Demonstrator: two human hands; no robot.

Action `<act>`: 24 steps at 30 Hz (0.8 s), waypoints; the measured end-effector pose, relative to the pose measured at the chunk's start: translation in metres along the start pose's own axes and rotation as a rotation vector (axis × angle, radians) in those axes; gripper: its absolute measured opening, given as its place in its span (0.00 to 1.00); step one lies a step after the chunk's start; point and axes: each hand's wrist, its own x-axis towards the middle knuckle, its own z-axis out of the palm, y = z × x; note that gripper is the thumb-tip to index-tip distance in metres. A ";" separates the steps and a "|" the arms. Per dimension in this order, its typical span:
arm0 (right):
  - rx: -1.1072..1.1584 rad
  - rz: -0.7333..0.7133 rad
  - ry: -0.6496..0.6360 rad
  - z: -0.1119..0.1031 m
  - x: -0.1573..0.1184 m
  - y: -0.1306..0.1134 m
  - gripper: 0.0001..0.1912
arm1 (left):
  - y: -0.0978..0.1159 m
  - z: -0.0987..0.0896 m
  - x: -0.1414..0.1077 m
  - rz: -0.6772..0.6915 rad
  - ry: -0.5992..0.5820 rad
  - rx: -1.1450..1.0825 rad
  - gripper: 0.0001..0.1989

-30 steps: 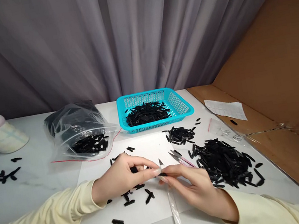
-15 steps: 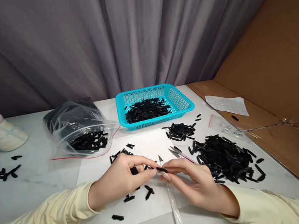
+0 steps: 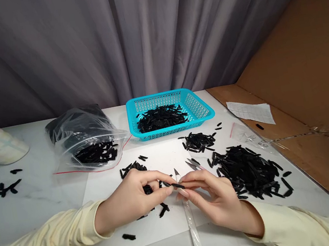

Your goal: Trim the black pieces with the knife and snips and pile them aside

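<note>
From here it looks like piece-by-piece handwork, w/ a black piece [image 3: 178, 186] btwn both hands' fingertips above the paper [image 3: 170, 230], near-mid of the scene, & the next move prob calls for a light, steady pinch b/c it's so small. L hand [image 3: 141, 190] has thumb & index narrowed on its left end, R hand [image 3: 215, 196] has thumb & fingers narrowed at its right end; can't tell if it's 1 bit or 2. Knife [image 3: 194, 232] passes beneath them, pile [image 3: 246, 172] to the right, basket [image 3: 204, 116] far.
</note>
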 end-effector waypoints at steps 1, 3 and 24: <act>-0.006 -0.020 0.002 0.000 0.000 0.000 0.10 | 0.000 0.000 0.000 0.003 -0.002 0.006 0.13; -0.025 -0.055 0.013 0.000 0.000 0.000 0.12 | -0.001 0.001 0.000 0.005 -0.008 0.011 0.12; 0.017 -0.068 -0.051 -0.003 0.002 -0.004 0.11 | 0.003 -0.003 0.001 -0.270 -0.209 -0.367 0.13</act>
